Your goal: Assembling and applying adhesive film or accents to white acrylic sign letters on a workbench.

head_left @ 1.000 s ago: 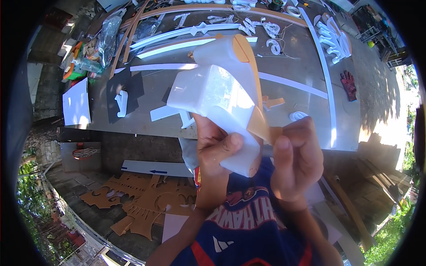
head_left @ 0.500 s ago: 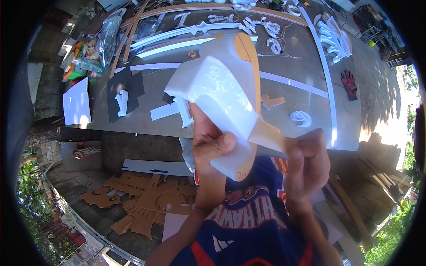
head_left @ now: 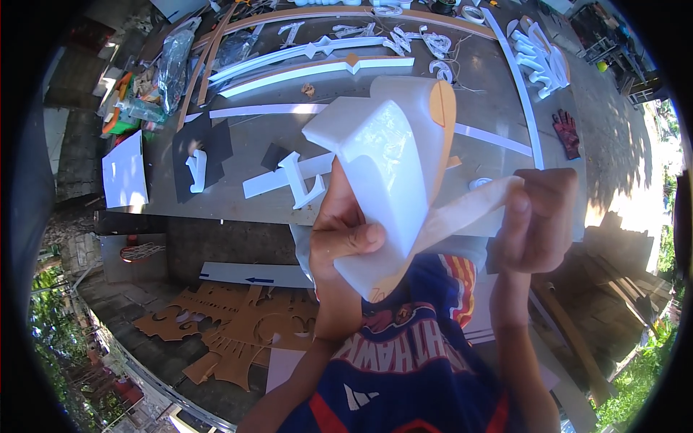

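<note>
My left hand (head_left: 343,234) is closed around the lower left side of a white channel letter (head_left: 386,173), held tilted above the table edge. Its glossy white side walls face me, and a brown-covered face (head_left: 442,115) shows along its right edge. From its lower right side a thin, pale strip of film (head_left: 462,215) stretches out, still attached at one end. My right hand (head_left: 538,220) pinches the strip's free end between thumb and fingers. Behind the held letter, a small white letter (head_left: 299,182) lies on the table.
The grey table (head_left: 498,86) carries long white strips (head_left: 317,78), several white letters and a dark red glove (head_left: 567,133) at the right. Bags and tools crowd the far left. Below the table's near edge lie brown cut-out sheets (head_left: 231,317) and a white board (head_left: 253,274).
My right hand has moved right and upward, and a longer length of film now stretches off the letter. The letter has shifted slightly right and down in my left hand.
</note>
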### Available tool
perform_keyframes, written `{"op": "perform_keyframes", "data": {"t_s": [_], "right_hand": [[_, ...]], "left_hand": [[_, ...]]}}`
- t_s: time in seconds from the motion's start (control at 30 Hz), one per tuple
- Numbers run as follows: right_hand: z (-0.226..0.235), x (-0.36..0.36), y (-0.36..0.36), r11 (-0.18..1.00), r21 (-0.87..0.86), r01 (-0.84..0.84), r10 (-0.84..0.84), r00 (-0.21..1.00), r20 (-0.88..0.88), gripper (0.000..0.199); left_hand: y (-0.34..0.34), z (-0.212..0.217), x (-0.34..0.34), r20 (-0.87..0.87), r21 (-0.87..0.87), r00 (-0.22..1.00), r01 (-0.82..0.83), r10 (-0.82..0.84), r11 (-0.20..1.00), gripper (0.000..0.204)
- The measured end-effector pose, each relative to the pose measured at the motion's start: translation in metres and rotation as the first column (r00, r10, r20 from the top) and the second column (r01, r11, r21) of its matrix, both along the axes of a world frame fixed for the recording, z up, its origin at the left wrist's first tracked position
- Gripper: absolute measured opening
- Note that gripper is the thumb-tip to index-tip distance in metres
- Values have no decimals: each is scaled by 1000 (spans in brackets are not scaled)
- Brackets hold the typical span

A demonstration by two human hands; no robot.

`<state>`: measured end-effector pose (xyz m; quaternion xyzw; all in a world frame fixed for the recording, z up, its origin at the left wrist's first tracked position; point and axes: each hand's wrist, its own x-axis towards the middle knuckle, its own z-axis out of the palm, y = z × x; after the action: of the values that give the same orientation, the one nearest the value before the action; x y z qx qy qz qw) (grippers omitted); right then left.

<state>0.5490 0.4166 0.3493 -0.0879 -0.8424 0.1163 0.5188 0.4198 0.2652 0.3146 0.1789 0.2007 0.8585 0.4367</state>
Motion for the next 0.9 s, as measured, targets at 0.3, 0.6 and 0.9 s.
{"op": "perform_keyframes", "data": {"t_s": [0.3,0.6,0.9], "right_hand": [[-14,-14,16,996,78,-40,44,998,-53,13],[-15,-18,14,996,66,-64,68,995,-66,13],[-26,-10,-7,996,-48,-81,79,996,-51,14]], "left_hand": [[0,-22,-4,-9,52,999,39,-38,998,95],[0,-33,-1,-8,56,998,-60,61,997,92],[-10,-30,-8,-101,229,982,-132,159,964,47]]}}
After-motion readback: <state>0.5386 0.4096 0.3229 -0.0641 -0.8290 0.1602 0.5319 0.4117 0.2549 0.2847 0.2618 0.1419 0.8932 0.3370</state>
